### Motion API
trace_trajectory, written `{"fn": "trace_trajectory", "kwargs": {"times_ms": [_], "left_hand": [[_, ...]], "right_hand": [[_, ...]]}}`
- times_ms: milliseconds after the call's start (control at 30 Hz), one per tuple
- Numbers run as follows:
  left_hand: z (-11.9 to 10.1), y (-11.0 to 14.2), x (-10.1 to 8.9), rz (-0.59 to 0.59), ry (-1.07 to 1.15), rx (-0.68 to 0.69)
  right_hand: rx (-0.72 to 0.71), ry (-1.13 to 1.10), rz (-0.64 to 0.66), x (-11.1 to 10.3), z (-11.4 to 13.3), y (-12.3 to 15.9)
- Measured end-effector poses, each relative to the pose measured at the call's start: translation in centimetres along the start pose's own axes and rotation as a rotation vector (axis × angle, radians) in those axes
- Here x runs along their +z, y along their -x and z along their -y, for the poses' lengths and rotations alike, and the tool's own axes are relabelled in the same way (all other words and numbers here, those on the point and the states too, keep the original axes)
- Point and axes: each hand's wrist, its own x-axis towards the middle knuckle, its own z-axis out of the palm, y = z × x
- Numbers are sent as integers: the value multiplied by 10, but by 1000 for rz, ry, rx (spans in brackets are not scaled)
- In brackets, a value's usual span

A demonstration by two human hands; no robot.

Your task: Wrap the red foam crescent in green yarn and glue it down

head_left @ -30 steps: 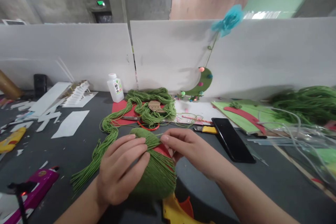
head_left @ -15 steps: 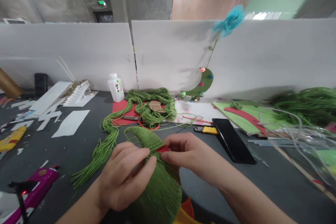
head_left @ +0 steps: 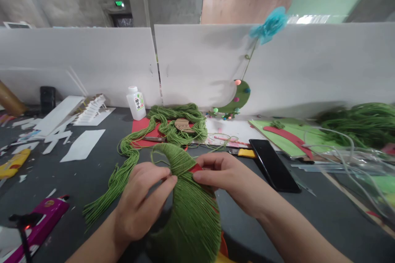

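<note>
A curved, pointed red shape wrapped in green yarn (head_left: 194,213) stands in front of me, its tip bent to the left. A patch of bare red (head_left: 195,168) shows between the windings near the tip. My right hand (head_left: 220,172) grips the shape's right edge beside this patch, thumb in front and fingers behind. On the left edge, the thumb and forefinger of my left hand (head_left: 148,197) are pinched together at a strand of green yarn, which loops up toward the tip. The lower end of the shape runs out of the picture, near something orange and yellow.
Behind lies a loose green yarn skein (head_left: 185,111) with scissors (head_left: 154,139) on red sheet. A white bottle (head_left: 136,104) stands left of it. To the right are a yellow cutter (head_left: 247,153), a black phone (head_left: 273,166) and cables. A decorated green crescent (head_left: 243,98) leans on the white partition.
The wrapped shape has shifted slightly right and upright. My left hand has drawn back left from its front to its left edge, with the fingers closer together. My right hand keeps its grip.
</note>
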Motion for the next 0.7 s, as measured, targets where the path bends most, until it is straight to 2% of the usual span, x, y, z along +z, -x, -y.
{"fn": "trace_trajectory", "kwargs": {"times_ms": [133, 367, 433, 533, 600, 700], "left_hand": [[-1, 0, 1, 12, -8, -35], [-4, -8, -2, 13, 0, 42], [-4, -10, -3, 11, 17, 26], [-6, -12, -1, 33, 96, -58], [-9, -13, 2, 36, 160, -174], [-13, -15, 8, 9, 286, -415]], "right_hand": [[34, -24, -5, 0, -1, -1], [82, -89, 56, 2, -3, -2], [32, 10, 82, 0, -3, -2], [-88, 338, -89, -8, -2, -1], [-128, 568, -219, -14, -1, -2], [-160, 717, -244, -22, -4, -7]]}}
